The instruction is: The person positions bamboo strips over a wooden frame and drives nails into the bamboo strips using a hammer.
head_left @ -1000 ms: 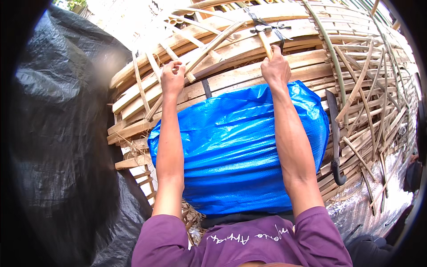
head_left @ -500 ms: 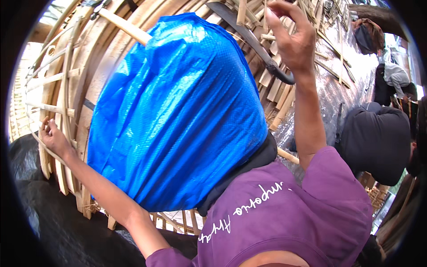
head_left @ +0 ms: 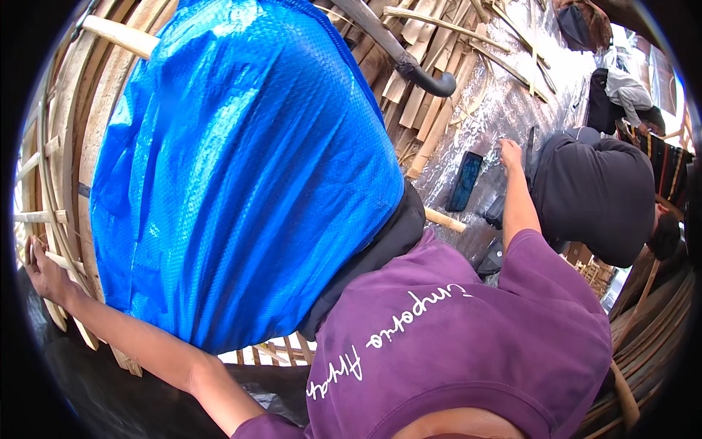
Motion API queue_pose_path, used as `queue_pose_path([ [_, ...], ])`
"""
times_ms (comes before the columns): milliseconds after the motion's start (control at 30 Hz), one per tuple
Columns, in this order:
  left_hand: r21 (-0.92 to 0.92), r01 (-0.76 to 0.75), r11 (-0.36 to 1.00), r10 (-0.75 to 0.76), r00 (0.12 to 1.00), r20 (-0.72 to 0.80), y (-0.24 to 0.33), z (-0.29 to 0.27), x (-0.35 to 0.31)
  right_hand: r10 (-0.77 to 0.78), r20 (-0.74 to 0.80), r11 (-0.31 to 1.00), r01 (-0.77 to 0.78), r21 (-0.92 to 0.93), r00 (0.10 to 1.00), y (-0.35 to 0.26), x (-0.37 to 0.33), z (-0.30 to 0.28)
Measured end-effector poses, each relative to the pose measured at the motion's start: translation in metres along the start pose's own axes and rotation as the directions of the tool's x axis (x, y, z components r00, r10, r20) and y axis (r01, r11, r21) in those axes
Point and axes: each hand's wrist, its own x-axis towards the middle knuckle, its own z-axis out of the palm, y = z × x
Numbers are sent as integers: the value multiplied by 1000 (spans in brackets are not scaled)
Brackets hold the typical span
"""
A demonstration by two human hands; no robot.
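Note:
A blue woven plastic sheet covers my lap in wide folds. Out at the far left, my left hand is raised beside the bamboo slats, its fingers loosely curled and apart; no held thing can be made out. My right hand hangs low over the clear plastic ground sheet, right of a dark phone. Its fingers look bent but apart, with nothing visible in them. A long knife with a dark curved handle lies on the split bamboo pieces, partly hidden by the blue sheet.
A wooden handle juts out at the sheet's upper left, over long bamboo slats. A person in dark clothes crouches close on my right, with another person beyond. Black plastic spreads at lower left.
My right hand has dropped from above the bamboo pile to beside the phone, which now shows. The view has shifted, and my left hand lies farther left and lower in it.

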Motion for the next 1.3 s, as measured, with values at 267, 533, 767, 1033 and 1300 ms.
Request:
queue_pose_path([
  [267,-38,81,996,-80,997,13,1,3,1,474,-49,830,-428,357,879,40,2,4],
  [533,-72,77,994,-73,996,55,-14,-4,7,183,213,712,-279,644,960,34,-9,-2],
  [767,-97,93,991,-86,994,72,-16,-2,4,364,-21,801,-301,518,931,39,-18,-9],
  [1033,38,35,999,-37,997,67,-30,-7,16,157,232,827,-256,500,960,25,-68,4],
  [1300,36,28,999,-31,996,79,-33,-7,16,17,163,935,-73,346,986,34,-68,11],
])
